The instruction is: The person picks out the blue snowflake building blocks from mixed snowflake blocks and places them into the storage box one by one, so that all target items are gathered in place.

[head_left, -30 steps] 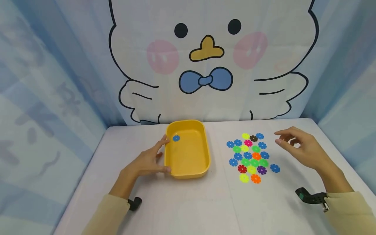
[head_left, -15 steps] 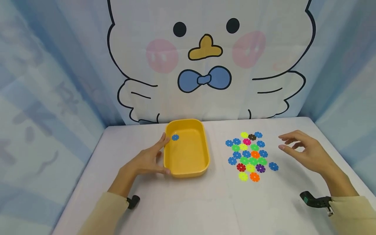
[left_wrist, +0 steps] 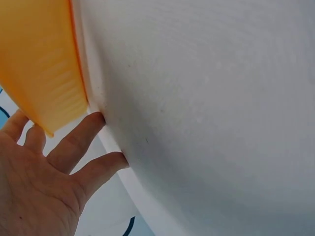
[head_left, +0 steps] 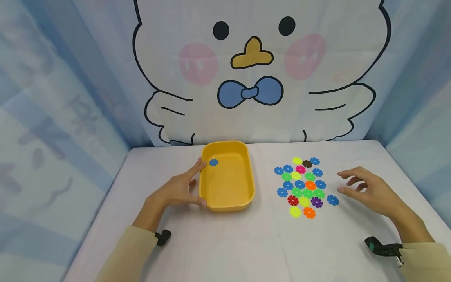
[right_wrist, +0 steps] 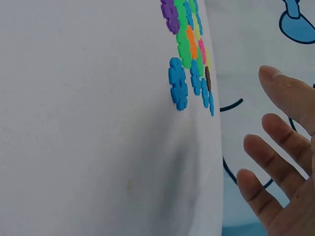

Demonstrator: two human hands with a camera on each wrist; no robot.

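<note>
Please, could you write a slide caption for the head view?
Left hand touches the yellow tray containing one blue disc; right hand hovers near the colourful discs.

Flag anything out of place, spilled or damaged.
No visible spill or damage. Only mild oddity: one blue disc lies apart, right of the close multicoloured cluster. Another blue disc sits alone in the yellow tray.

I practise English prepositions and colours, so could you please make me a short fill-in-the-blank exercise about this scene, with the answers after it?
1. The left hand touches a tray whose colour is ____.
2. The single notched disc lying inside the tray has the colour ____.
3. Counted together, the orange discs on the table number ____.
4. Seen from the head camera, the right hand is to the ____ of the disc cluster.

Missing words: yellow; blue; two; right
</note>
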